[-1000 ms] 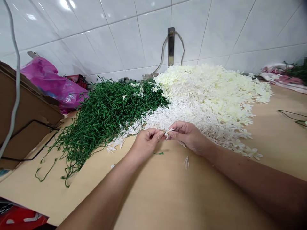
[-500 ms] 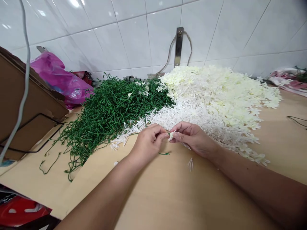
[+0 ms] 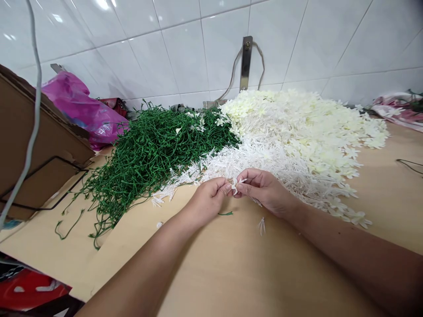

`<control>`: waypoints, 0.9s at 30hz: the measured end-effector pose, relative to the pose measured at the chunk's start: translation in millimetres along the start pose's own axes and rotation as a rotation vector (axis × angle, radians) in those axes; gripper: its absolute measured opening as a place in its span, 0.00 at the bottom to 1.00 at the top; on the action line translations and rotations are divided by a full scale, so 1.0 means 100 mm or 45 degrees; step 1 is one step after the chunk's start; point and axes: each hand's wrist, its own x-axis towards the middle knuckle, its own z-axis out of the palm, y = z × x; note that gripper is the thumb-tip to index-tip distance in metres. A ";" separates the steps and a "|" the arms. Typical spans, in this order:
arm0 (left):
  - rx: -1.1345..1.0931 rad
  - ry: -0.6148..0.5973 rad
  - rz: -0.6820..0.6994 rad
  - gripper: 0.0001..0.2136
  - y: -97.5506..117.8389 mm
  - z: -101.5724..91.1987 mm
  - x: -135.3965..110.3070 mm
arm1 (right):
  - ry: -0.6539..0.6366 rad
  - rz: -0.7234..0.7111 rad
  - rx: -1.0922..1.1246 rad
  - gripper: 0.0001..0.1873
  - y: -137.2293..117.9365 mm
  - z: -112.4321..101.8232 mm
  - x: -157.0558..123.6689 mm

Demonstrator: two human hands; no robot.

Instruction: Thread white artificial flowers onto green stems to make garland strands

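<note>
Both hands meet over the table in front of the piles. My right hand (image 3: 266, 189) pinches a small white artificial flower (image 3: 235, 186) by its petals. My left hand (image 3: 211, 196) is closed at the flower's left side, thumb against forefinger; the green stem in its pinch is mostly hidden by the fingers. Below the left hand a short piece of green stem (image 3: 226, 214) shows; whether it joins the held flower I cannot tell. A loose bunch of white stamens (image 3: 262, 226) lies on the table near my right hand.
Behind my hands lie heaps of green stems (image 3: 161, 141), white stamens (image 3: 251, 160) and cream flower petals (image 3: 317, 123) on the table (image 3: 231, 273). At left stand a cardboard box (image 3: 36, 145) and a pink plastic bag (image 3: 79, 108). A grey cable (image 3: 37, 88) hangs in front.
The flower between my hands has turned, and its petals now show spread toward me. My left hand has shifted slightly down; the right hand stays nearly in place.
</note>
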 end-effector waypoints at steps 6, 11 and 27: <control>-0.282 -0.096 -0.089 0.10 0.05 0.00 0.00 | -0.071 -0.039 0.049 0.10 0.03 -0.04 0.00; -0.330 -0.101 -0.070 0.09 0.04 -0.01 0.00 | -0.044 -0.009 0.027 0.12 0.03 -0.03 0.00; -0.519 -0.283 -0.009 0.09 -0.01 0.01 -0.02 | -0.286 0.111 0.189 0.08 0.03 -0.06 -0.01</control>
